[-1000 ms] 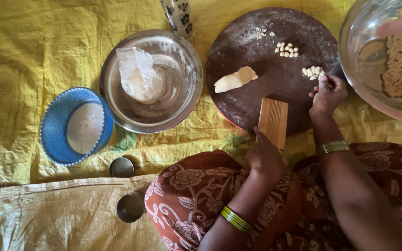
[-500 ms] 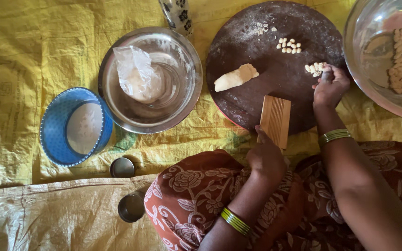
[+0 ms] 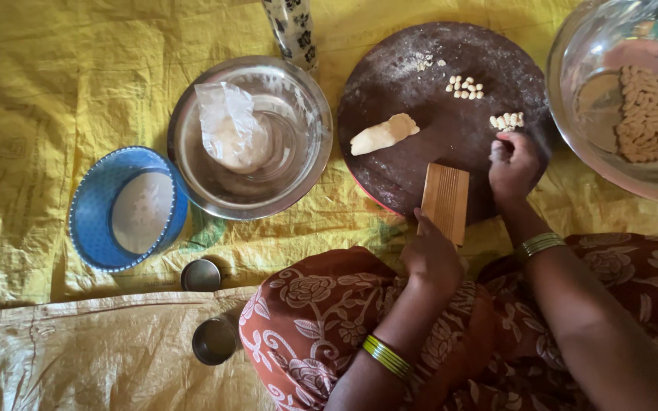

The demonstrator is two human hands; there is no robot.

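My left hand (image 3: pixel 429 255) holds the near end of a small ridged wooden board (image 3: pixel 445 201) that leans on a round dark board (image 3: pixel 436 144). My right hand (image 3: pixel 512 164) is bunched with its fingertips together just below a little pile of small dough pieces (image 3: pixel 507 120); whether it pinches a piece I cannot tell. A second pile of dough pieces (image 3: pixel 465 87) lies farther back. A tapered lump of dough (image 3: pixel 383 134) rests on the dark board to the left.
A steel bowl (image 3: pixel 298 164) holds dough in a plastic bag (image 3: pixel 231 129). A blue sieve-like basket (image 3: pixel 91 221) sits left. A glass bowl (image 3: pixel 573 129) at right holds shaped pieces. Two small metal cups (image 3: pixel 200 275) stand near my knee on yellow sheeting.
My right hand has drawn back toward me from the nearer pile of dough pieces. My left hand has stayed on the ridged board.
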